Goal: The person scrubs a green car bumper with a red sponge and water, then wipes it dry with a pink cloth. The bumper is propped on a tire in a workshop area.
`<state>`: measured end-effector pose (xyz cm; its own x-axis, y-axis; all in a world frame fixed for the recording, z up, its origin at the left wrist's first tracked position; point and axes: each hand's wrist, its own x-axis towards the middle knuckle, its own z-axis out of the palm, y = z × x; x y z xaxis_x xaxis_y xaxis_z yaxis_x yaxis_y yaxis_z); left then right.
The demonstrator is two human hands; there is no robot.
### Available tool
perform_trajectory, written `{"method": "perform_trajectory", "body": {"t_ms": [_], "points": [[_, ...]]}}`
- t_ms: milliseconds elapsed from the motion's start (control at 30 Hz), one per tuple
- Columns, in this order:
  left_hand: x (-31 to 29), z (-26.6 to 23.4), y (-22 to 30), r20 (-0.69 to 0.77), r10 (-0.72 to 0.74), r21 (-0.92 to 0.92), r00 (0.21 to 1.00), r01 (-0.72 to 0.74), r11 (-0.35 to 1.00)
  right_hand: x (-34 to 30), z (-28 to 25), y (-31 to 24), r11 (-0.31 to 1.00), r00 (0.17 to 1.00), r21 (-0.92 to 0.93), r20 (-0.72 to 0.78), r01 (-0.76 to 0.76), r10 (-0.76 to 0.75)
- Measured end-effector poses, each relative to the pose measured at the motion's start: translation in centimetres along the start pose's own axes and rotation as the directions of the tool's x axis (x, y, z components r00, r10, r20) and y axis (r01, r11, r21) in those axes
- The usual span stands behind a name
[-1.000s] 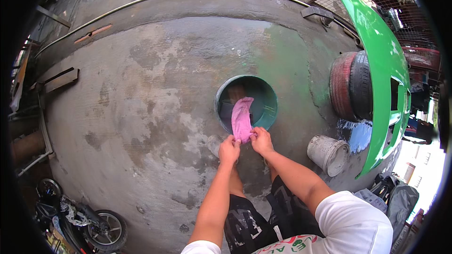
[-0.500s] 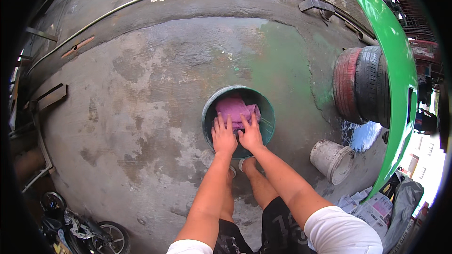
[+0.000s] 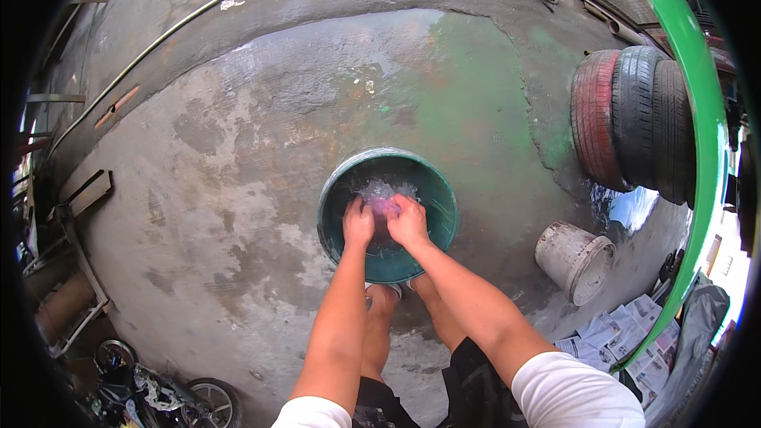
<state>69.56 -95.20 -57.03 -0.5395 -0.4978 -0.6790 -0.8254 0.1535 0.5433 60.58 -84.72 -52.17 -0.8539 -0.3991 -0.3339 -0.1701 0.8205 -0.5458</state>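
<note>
Obscuring pink cloth (image 3: 384,204) in bucket (image 3: 445,218): splash (image 3: 377,188), left hand (image 3: 358,225), right hand (image 3: 408,225).

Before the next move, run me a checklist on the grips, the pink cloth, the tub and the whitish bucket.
1. Both grips inside the tub: ok. Left grip and right grip are within the rim of the green tub.
2. Cloth in the tub: ok. The pink cloth shows between the hands amid splashing water.
3. Whole cloth in sight: not ok. Only a pink patch shows.
4. Firm hold: cannot tell. Splash and fingers hide the contact.
5. Tub opening facing up: ok.
6. Whitish bucket apart from tub: ok, off to the right.
</note>
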Motion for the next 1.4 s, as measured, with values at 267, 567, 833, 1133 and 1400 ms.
{"method": "perform_trajectory", "body": {"t_ms": [267,567,833,1133,1400], "points": [[-8.4,-6.3,4.7,0.178,0.045,-0.984,0.983,0.178,0.006,-9.1,-15.1,-12.3,0.403,0.927,0.871,0.356,-0.282,-0.121],[-17.4,-14.3,15.3,-0.163,0.066,-0.976,0.985,-0.17,0.138,-6.4,-16.8,-18.8,-0.201,0.831,0.849,0.524,-0.489,0.188],[-24.6,-25.4,21.2,-0.406,0.366,-0.489,0.837,-0.538,0.687,-11.4,-28.9,-26.9,0.109,0.638,0.678,0.725,-0.727,-0.258],[-34.8,-37.1,51.8,0.007,0.874,-0.007,0.486,-0.874,0.486,-2.6,-53.8,-31.5,0.465,0.433,0.878,0.463,-0.109,-0.773],[-35.0,-15.7,84.1,-0.314,0.931,-0.06,0.187,-0.982,0.177,12.2,-79.0,-14.7,0.595,0.645,-0.396,-0.008,0.7,-0.764]]}}
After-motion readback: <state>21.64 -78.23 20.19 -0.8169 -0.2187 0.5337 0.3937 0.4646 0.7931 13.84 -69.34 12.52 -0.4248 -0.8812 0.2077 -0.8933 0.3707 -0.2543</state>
